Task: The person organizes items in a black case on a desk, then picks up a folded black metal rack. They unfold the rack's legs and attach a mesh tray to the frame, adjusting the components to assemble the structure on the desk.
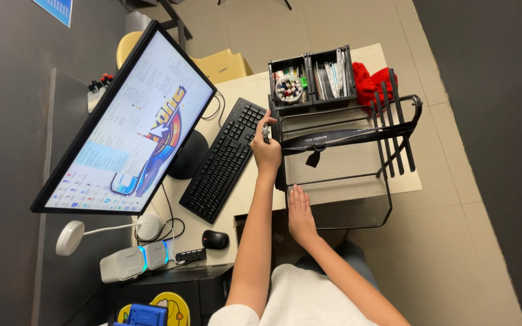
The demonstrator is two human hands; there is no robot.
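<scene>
Head cam looking straight down: a pale desk [237, 90] on a beige tiled floor [472, 241], dark walls either side. There's a big tilted monitor [131, 121] with a colourful screen on the left, a black keyboard [225, 160] lying diagonally beside it, a black mouse [215, 239] nearer the person, a white lamp [74, 235] and a small speaker [134, 261] at the desk's edge.

The black mesh desk organizer [339, 163] sits at the right end of the desk and sticks out past the near edge. Its long axis runs away from the person, with the two pen compartments [312, 75] at the far end. A black strap [333, 140] drapes across it, and a red cloth [373, 81] lies just past it.

Left hand [266, 148] is curled closed around a small object at the organizer's left edge; can't tell what. Right hand [300, 211] lies flat and open on the lower mesh tray.
</scene>
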